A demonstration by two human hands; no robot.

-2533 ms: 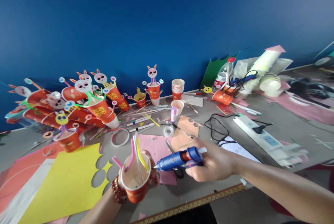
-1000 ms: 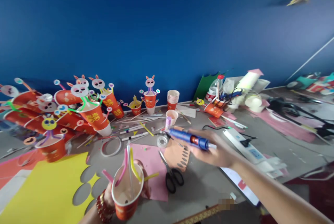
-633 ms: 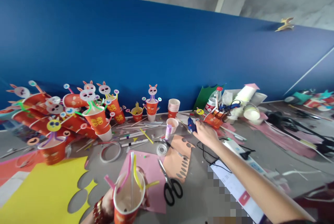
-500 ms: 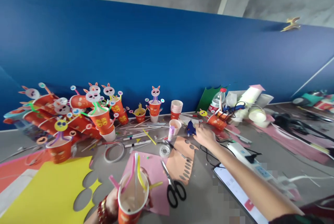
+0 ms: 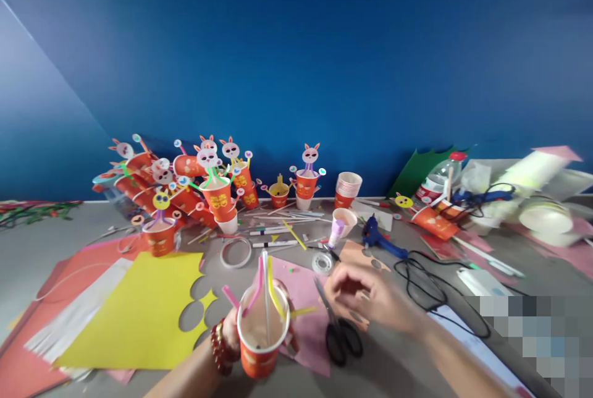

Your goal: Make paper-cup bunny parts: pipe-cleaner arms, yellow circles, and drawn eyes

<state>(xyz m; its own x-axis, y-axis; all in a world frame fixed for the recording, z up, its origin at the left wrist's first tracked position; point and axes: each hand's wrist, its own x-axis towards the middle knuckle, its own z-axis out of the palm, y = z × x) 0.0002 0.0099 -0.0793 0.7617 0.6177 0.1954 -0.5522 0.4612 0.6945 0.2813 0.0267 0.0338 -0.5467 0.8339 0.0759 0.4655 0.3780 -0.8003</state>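
Note:
My left hand (image 5: 230, 330), a red beaded bracelet at its wrist, is closed around an orange-red paper cup (image 5: 260, 362) with a white inside. Pink, white and yellow bendy straws (image 5: 265, 280) stand in the cup, the pink and yellow ends bent out over the rim. My right hand (image 5: 368, 293) is over the peach paper, right of the cup, slightly blurred. Its fingers are loosely curled, with a gap between them and the thumb, and I see nothing held. Beneath and beside it lie black-handled scissors (image 5: 343, 341). Behind it a blue glue gun (image 5: 380, 238) rests on the table.
Finished cup figures with animal faces (image 5: 216, 197) crowd the back left. Yellow paper with cut-out holes (image 5: 134, 311) lies at left, pink paper (image 5: 310, 324) beneath the cup. Tape rolls (image 5: 236, 253), stacked cups (image 5: 348, 188), black cable (image 5: 424, 280) and a bottle (image 5: 440, 178) are around.
My right hand has come away from the glue gun, back towards the cup. The glue gun now lies uncovered. The view has turned left; my left hand still holds the cup.

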